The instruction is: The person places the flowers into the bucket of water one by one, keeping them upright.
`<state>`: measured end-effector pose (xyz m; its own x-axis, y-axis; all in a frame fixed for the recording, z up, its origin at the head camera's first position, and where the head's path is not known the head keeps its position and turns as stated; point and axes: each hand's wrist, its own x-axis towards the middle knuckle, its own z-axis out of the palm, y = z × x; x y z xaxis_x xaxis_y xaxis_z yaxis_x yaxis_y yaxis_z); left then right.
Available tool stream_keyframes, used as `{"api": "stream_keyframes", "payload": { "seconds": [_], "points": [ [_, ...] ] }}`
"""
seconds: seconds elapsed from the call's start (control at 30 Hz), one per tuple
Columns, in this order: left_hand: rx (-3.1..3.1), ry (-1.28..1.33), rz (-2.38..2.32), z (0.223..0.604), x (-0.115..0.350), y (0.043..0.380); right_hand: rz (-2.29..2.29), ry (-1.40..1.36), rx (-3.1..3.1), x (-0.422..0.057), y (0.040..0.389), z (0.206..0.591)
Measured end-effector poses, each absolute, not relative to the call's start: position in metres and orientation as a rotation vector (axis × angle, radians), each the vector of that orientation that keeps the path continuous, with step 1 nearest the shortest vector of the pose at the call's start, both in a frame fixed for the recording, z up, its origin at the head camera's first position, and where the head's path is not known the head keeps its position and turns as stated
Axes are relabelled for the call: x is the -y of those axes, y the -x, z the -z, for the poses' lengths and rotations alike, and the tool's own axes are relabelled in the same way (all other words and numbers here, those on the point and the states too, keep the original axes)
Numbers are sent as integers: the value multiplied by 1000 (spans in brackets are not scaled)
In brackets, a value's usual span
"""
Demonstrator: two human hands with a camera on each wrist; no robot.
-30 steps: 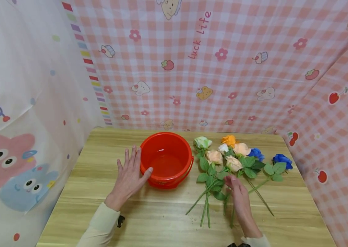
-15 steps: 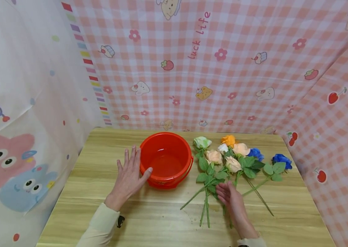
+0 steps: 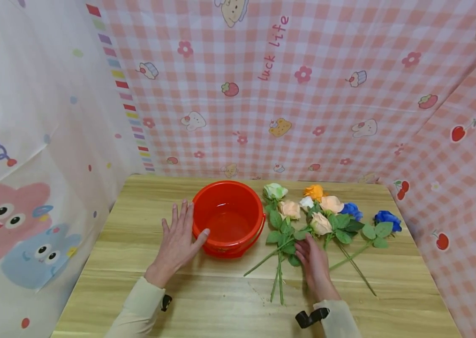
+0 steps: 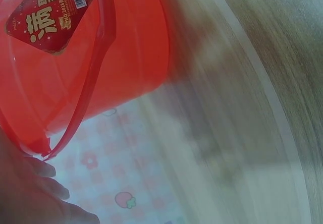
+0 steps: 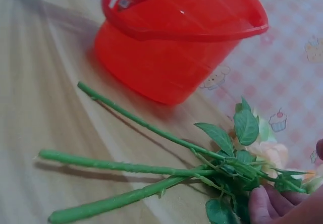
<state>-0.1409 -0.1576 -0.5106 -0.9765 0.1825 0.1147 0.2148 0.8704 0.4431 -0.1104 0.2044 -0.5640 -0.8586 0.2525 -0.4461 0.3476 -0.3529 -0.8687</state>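
Cloth (image 3: 263,117): pink check, hanging well ahead of the right hand (image 3: 315,270) and limiting its forward reach.
Table (image 3: 238,310): bare wood gives open room between that hand and the left hand (image 3: 174,249), and outside the left; the far edge runs along the cloth.
Bucket (image 3: 229,251): red, upright, unmoved, between the hands and touching the left; its bare floor shows.
Roses (image 3: 321,224): lying ahead of the right hand and to its outer side. The bunch nearest the bucket has just slid slightly forward and toward it, yet stays apart; the work seems to be shifting them along the wood.
Blue rose (image 3: 387,219): farthest right of the right hand, just beside the table's right edge.
Left hand: fingers straight and spread against the bucket.
Right hand: has reached forward; fingertips touch leaves (image 3: 275,219). Whether they pinch anything, I cannot tell.
Stems (image 5: 101,164): three, left of the right hand, ends toward the person, one slanting bucketward.
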Motion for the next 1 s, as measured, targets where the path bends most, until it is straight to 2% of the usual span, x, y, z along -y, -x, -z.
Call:
{"api": "stream_keyframes", "payload": {
  "seconds": [0.63, 1.0],
  "points": [
    [2974, 315, 751, 513, 157, 140, 2472, -992, -1613, -209, 136, 577],
    [2965, 308, 766, 513, 157, 141, 2490, -965, -1769, -212, 153, 568]
  ]
}}
